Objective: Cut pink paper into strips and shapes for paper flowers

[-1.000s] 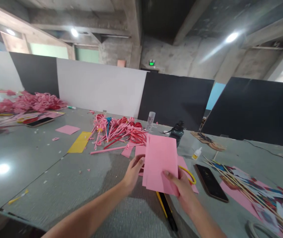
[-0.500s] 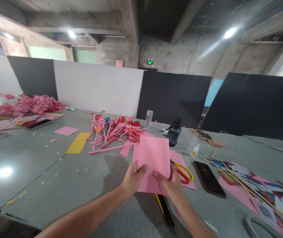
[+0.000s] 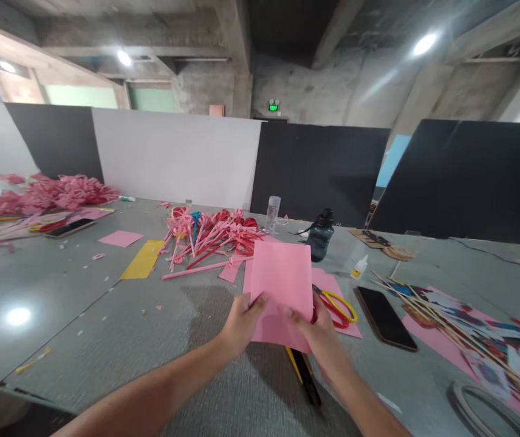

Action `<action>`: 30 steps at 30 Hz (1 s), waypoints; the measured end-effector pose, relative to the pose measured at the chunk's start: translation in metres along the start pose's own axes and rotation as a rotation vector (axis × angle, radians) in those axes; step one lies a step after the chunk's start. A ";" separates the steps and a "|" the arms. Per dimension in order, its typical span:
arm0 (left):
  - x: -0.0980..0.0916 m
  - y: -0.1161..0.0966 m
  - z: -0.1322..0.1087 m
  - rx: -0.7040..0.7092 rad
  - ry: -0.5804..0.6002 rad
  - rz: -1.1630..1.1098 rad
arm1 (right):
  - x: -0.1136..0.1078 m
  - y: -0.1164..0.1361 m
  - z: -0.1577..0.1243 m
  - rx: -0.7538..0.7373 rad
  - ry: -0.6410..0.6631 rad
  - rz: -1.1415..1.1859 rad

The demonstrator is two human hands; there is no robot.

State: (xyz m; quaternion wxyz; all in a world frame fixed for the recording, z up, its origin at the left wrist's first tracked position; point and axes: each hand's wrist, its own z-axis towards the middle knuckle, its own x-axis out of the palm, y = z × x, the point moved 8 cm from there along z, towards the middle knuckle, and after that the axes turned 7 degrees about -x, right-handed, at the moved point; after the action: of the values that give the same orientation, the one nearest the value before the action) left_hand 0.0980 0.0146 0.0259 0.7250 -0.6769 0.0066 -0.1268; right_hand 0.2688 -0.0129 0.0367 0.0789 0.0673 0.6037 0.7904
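A sheet of pink paper is held up in front of me above the table, one edge on each side gripped. My left hand pinches its left edge, thumb on the near face and fingers behind. On the right edge, my right hand grips the same way, its thumb pressing the face. Behind the paper lie more pink sheets with scissors with yellow and red handles on them. Below the hands a black and yellow utility knife rests on the table, partly hidden by the paper.
A pile of pink and red paper flowers lies ahead, beside yellow paper. To the right are a dark bottle, a glue bottle, a phone, thin sticks and a tape ring. Black and white panels border the table.
Both hands keep their hold on the pink paper, which has tilted slightly. My view has shifted a little. The person's hand at the far left edge is out of view.
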 end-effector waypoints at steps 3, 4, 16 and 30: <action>-0.003 0.002 0.002 0.004 -0.021 0.050 | -0.001 0.003 -0.002 0.032 -0.012 0.095; -0.004 0.003 0.002 0.003 -0.029 0.068 | -0.001 0.003 -0.003 0.039 -0.011 0.113; -0.004 0.004 0.001 -0.062 -0.039 0.067 | -0.004 -0.006 0.000 0.014 -0.016 0.054; -0.004 0.006 0.000 -0.086 -0.031 -0.012 | -0.003 -0.005 0.001 -0.058 0.025 -0.001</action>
State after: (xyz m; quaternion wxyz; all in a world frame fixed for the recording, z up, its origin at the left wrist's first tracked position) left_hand 0.0951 0.0159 0.0191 0.6944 -0.7095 -0.0032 -0.1203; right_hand 0.2725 -0.0112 0.0324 0.0736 0.0548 0.5817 0.8082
